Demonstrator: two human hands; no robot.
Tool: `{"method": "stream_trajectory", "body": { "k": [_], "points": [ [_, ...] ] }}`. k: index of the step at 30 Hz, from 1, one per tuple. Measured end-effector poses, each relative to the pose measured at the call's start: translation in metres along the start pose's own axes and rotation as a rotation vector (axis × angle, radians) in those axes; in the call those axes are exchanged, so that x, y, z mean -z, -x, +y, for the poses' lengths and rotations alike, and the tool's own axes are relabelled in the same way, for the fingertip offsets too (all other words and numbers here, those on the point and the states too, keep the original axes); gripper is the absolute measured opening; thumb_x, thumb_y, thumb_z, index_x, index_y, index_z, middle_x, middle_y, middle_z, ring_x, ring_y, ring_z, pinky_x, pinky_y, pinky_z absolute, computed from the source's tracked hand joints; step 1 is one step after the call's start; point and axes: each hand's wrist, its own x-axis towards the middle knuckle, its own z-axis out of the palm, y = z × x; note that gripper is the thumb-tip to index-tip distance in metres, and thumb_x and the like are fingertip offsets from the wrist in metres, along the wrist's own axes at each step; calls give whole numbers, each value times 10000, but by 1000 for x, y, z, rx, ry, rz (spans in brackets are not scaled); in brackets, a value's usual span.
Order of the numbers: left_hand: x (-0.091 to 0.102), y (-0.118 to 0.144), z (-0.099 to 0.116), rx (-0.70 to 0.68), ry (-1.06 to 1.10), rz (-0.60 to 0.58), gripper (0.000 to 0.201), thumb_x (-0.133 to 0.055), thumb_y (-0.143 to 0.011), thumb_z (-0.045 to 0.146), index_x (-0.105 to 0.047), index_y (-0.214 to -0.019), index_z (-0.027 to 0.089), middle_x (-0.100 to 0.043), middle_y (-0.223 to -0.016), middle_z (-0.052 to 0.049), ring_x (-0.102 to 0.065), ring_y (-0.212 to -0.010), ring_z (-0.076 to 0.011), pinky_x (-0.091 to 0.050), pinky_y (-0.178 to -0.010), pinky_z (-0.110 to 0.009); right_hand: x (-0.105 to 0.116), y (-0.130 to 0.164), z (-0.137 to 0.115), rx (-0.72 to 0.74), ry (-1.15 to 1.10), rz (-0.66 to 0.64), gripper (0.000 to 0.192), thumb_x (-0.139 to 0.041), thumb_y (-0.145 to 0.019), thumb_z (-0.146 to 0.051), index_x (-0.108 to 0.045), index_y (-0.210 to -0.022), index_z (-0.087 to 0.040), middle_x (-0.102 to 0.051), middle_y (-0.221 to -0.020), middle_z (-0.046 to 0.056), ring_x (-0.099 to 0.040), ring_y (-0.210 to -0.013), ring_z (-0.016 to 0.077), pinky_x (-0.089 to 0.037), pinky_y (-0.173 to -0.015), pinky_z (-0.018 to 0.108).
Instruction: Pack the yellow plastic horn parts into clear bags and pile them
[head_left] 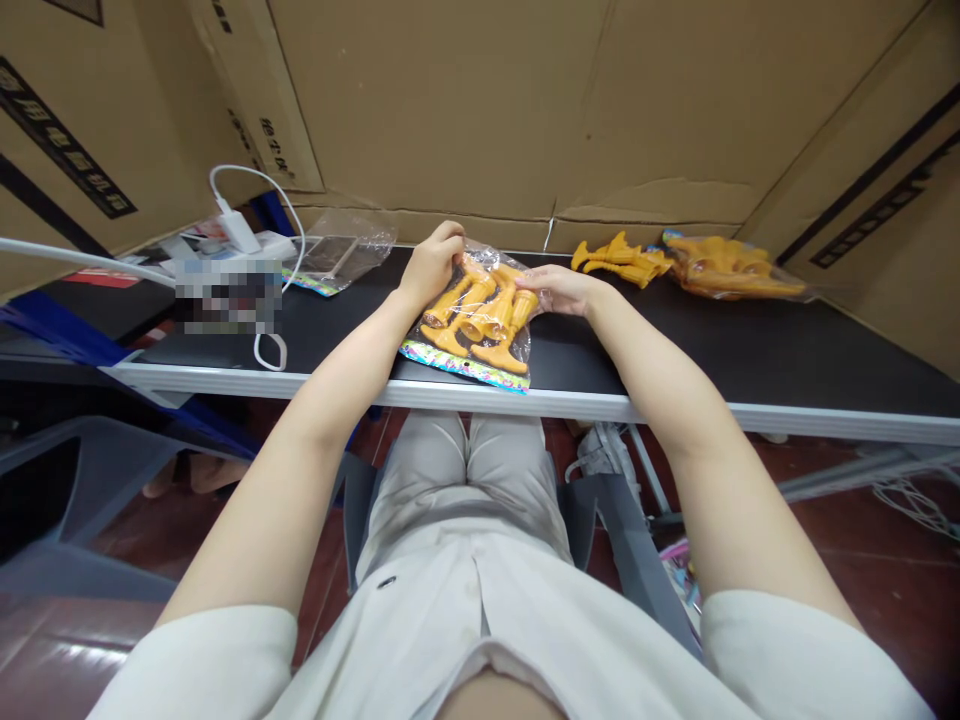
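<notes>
Between my hands, near the front edge of the black table, is a clear plastic bag (474, 318) with several yellow-orange plastic pieces (486, 300) in it. Its printed, colourful strip (465, 368) faces me. My left hand (435, 262) has its fingers curled on the bag's far left corner, pinching the plastic. At the bag's right side, my right hand (564, 290) holds the edge, its thumb on top and its other fingers partly hidden. Loose yellow plastic pieces (622, 260) lie to the right, beside another filled bag (731, 268).
On the left of the black table (810, 350) stand a white charger with a cable (238, 228) and a flat clear bag (345, 250). Cardboard walls (465, 110) enclose the back and sides. A grey chair (45, 480) is at the lower left.
</notes>
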Motion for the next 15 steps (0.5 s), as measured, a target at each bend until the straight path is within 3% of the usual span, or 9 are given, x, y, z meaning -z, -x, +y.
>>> {"method": "stream_trajectory", "body": {
  "k": [4, 7, 10, 13, 15],
  "points": [
    [3, -1, -11, 4, 31, 50, 182, -549, -1075, 340, -711, -1097, 258, -695, -1511, -104, -676, -1447, -286, -503, -1277, -459, 4, -2, -2, 93, -23, 106, 186, -934, -883, -184, -757, -907, -134, -799, -810, 84, -767, -702, 188, -701, -739, 328],
    [10, -2, -12, 63, 19, 107, 246, -535, -1093, 358, -705, -1244, 265, -654, -1565, -137, -632, -1509, -300, -476, -1311, -463, 21, -2, -7, 200, -42, 249, 156, -893, -908, -214, -761, -964, -154, -792, -841, 69, -789, -801, 214, -699, -802, 360],
    [19, -1, -5, 170, -44, 102, 286, -513, -1080, 286, -711, -1282, 242, -664, -1520, -170, -639, -1491, -320, -494, -1301, -499, 50, -1, -14, 293, -81, 463, 70, -747, -1025, -237, -734, -1016, -169, -783, -911, 72, -792, -951, 234, -674, -902, 390],
    [25, 1, 6, 232, -123, 56, 344, -509, -1060, 225, -708, -1341, 237, -681, -1467, -168, -651, -1462, -322, -500, -1295, -516, 91, 0, -20, 353, -109, 686, 174, -521, -1140, -190, -690, -1096, -180, -786, -1096, 129, -742, -1165, 236, -621, -987, 385],
    [26, 1, 12, 230, -150, 34, 379, -514, -1052, 209, -699, -1381, 239, -682, -1456, -167, -647, -1462, -327, -498, -1297, -526, 120, 0, -22, 420, -58, 808, 198, -511, -1179, -277, -688, -1186, -188, -768, -1210, 178, -648, -1326, 273, -589, -1046, 411]
  ]
}}
